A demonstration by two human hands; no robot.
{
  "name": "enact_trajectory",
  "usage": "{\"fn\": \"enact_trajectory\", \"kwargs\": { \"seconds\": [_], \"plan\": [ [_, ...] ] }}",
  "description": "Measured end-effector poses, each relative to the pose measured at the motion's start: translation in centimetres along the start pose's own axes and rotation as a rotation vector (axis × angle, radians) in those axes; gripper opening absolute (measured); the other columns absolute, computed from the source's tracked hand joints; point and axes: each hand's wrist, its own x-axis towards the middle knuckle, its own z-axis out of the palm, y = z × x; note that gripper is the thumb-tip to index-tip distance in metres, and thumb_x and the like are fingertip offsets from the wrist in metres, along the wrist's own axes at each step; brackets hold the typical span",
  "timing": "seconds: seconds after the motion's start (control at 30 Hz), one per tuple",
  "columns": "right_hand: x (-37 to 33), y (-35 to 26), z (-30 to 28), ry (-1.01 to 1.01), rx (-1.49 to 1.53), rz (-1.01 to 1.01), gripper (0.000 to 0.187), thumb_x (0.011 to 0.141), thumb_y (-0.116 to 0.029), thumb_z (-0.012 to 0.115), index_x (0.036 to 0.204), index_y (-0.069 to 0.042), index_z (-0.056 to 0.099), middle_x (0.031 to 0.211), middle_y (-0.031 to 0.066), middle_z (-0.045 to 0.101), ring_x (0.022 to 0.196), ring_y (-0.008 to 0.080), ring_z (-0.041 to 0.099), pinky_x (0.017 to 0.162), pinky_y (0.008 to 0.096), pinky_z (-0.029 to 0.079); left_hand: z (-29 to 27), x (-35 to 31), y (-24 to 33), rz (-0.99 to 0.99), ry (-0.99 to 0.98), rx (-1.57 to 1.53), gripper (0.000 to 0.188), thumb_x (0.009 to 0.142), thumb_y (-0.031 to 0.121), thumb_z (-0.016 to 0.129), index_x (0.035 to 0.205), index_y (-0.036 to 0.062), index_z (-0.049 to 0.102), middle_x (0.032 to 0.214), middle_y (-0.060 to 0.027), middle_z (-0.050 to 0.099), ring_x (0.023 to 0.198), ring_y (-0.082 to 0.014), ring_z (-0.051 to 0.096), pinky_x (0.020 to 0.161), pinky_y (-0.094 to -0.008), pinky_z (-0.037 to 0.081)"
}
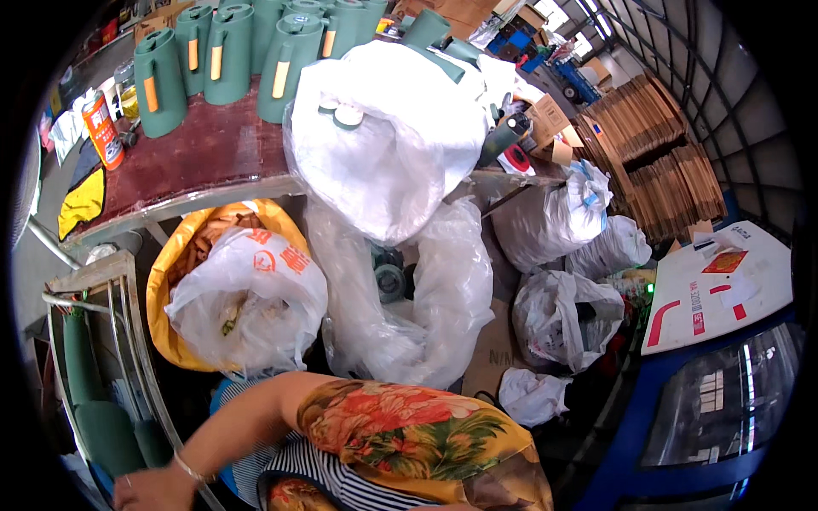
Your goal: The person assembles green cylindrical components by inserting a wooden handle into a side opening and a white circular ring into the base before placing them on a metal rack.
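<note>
My right arm, in a floral sleeve, reaches across my body to the lower left. My right hand (158, 491), with a bracelet at its wrist, is at the dark rim of the picture. Its fingers are mostly cut off, so their grip cannot be made out. Beside it, green pitcher bodies (111, 434) lie in a metal-framed rack (136, 341). My left hand is out of sight. Ahead, a large white plastic bag (383, 187) lies over the table edge, with small pale round parts (348, 117) on it.
Green pitchers (228, 55) with wood-coloured handles stand on the dark red table (213, 153), near an orange spray can (102, 132). Below are a yellow sack (162, 298) of wood-coloured pieces, a clear bag (452, 298) and white sacks (554, 213). Flattened cardboard (635, 119) is stacked at right.
</note>
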Motion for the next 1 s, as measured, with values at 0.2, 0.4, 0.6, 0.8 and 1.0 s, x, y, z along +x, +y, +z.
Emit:
{"fn": "enact_trajectory", "kwargs": {
  "seconds": [0.2, 0.4, 0.6, 0.8, 1.0],
  "plan": [
    [0.6, -1.8, 3.6, -0.018, -0.178, -0.237, 0.027, 0.089, -0.029, 0.057, 0.104, -0.006, 0.058, 0.103, 0.0176, 0.057, 0.094, 0.0372, 0.054, 0.081, 0.0471, 0.043, -3.9, -3.2, 1.6, -0.421, 0.123, -0.255, 0.053, 0.095, 0.039, 0.056, 0.12, -0.0065, 0.044, 0.108, -0.0232, 0.055, 0.097, -0.0377, 0.055, 0.086, -0.0449, 0.045],
    [0.4, 0.9, 5.3, -0.014, -0.425, 0.019, 0.032, 0.081, -0.027, 0.062, 0.107, -0.008, 0.059, 0.128, 0.0207, 0.042, 0.12, 0.0401, 0.041, 0.104, 0.0489, 0.034, -7.6, -3.7, 3.4, -0.472, 0.208, -0.027, 0.052, 0.096, 0.04, 0.054, 0.122, -0.0044, 0.045, 0.106, -0.0194, 0.052, 0.093, -0.0357, 0.053, 0.084, -0.0442, 0.044],
    [-1.3, -1.4, 8.6, 0.372, 0.067, 0.775, 0.058, 0.101, -0.02, 0.037, 0.151, -0.007, 0.009, 0.156, 0.017, 0.012, 0.144, 0.0307, 0.018, 0.117, 0.0367, 0.018, -1.7, -0.6, 6.5, -0.625, 0.772, -0.117, 0.041, 0.096, 0.025, 0.059, 0.122, -0.0028, 0.045, 0.114, -0.018, 0.049, 0.093, -0.0289, 0.053, 0.08, -0.04, 0.045],
    [-2.2, -6.0, 13.1, 0.348, 0.529, 0.839, 0.06, 0.104, -0.031, 0.034, 0.153, -0.008, 0.007, 0.157, 0.0144, 0.014, 0.145, 0.0248, 0.017, 0.117, 0.0324, 0.013, -6.5, 0.1, 7.5, -0.591, 0.761, -0.266, 0.042, 0.096, 0.025, 0.058, 0.123, -0.0027, 0.043, 0.113, -0.0166, 0.05, 0.092, -0.025, 0.053, 0.077, -0.0344, 0.046],
    [3.9, 1.3, 6.5, 0.485, 0.674, 0.822, 0.05, 0.095, -0.051, 0.039, 0.125, -0.011, 0.039, 0.119, 0.0082, 0.043, 0.112, 0.0197, 0.039, 0.096, 0.0309, 0.031, -9.5, -6.6, 4.5, -0.554, 0.525, -0.463, 0.042, 0.097, 0.026, 0.054, 0.125, -0.0025, 0.042, 0.106, -0.0131, 0.051, 0.087, -0.0225, 0.051, 0.075, -0.0333, 0.044]
  ]
}}
